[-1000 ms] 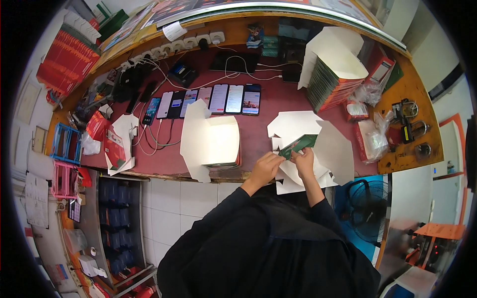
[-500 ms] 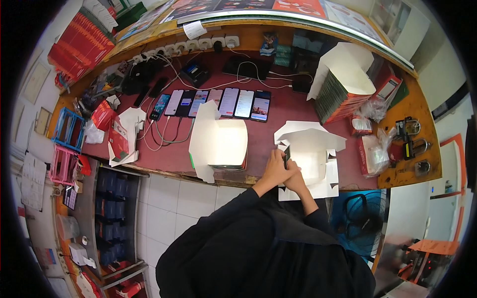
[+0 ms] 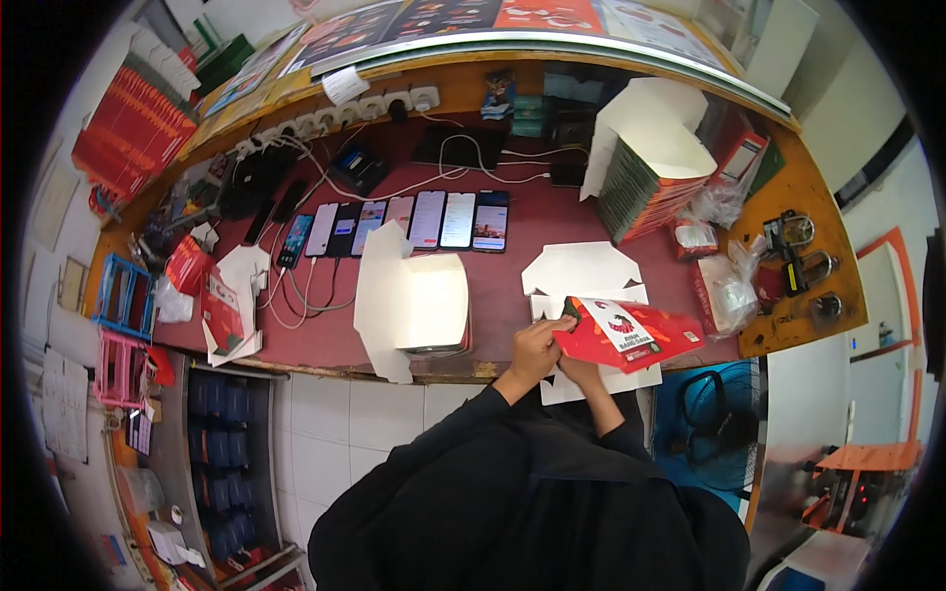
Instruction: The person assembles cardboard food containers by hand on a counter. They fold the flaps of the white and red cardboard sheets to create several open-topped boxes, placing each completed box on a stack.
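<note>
A red printed paperboard box (image 3: 641, 335), partly folded, is tilted above the table's near edge with its printed face up. My left hand (image 3: 537, 353) is closed on its left edge, fingers pinching a dark corner. Close beside it, my right hand (image 3: 586, 374) holds the box from below at the near left corner; its fingers are mostly hidden under the board. Beneath the box lies flat white box board (image 3: 581, 264) with cut flaps. To the left stands a stack of nested boxes (image 3: 437, 295) with a white interior and raised flaps.
Several phones (image 3: 429, 219) lie in a row behind, with white charging cables (image 3: 463, 150). A taller stack of nested boxes (image 3: 645, 187) stands at the back right. Near the right edge are a plastic bag (image 3: 732, 305) and padlocks (image 3: 818, 266). A blue fan (image 3: 705, 424) stands below the table.
The box between my hands, earlier white side up and open, is now lifted and turned with its red face up. My left hand has moved slightly left and down. The view has shifted a little.
</note>
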Tool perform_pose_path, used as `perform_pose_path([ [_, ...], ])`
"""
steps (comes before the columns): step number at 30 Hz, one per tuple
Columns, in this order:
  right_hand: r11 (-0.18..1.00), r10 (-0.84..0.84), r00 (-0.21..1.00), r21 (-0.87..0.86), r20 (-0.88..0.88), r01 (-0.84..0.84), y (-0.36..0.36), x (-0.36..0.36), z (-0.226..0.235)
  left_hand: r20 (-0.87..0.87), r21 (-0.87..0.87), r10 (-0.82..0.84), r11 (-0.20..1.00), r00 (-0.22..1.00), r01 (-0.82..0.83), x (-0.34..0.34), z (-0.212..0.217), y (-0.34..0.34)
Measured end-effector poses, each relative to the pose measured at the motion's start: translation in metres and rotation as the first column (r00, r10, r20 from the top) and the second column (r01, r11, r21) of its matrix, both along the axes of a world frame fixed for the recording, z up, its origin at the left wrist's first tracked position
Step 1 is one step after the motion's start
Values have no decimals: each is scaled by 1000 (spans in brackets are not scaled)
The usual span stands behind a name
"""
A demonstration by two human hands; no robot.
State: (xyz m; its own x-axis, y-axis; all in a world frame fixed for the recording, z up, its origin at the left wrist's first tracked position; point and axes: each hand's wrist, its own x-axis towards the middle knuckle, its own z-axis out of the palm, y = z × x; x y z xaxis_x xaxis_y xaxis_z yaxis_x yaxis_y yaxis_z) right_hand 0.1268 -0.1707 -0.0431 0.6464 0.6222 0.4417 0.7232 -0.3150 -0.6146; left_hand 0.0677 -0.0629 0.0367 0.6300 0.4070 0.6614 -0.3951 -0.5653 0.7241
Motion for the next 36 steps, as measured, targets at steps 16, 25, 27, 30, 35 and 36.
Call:
perform_pose_path([
  [16, 999, 25, 992, -30, 127, -21, -15, 2, -1, -262, 19, -28, 999, 965, 34, -10, -6, -10],
  [25, 676, -89, 909, -695, -407, -246, -25, 13, 8, -587, -8, -46, 999, 808, 51, -71, -2, 29],
  [27, 719, -203, 941, -694, -269, -43, -17, 3, 33, -362, 264, 257, 950, 896, -166, -97, 30, 55],
  [30, 792, -147, 981, -609, -130, 38, 10, 5, 54, -346, 453, 446, 850, 826, -269, -122, 53, 84],
  [35, 925, 378, 925, -59, 49, -375, 114, -30, 165, -438, 528, 494, 817, 751, -229, -152, 8, 104],
  [36, 852, 524, 850, -66, 60, -520, 129, -39, 174, -466, 495, 470, 841, 750, -219, -150, 4, 105],
])
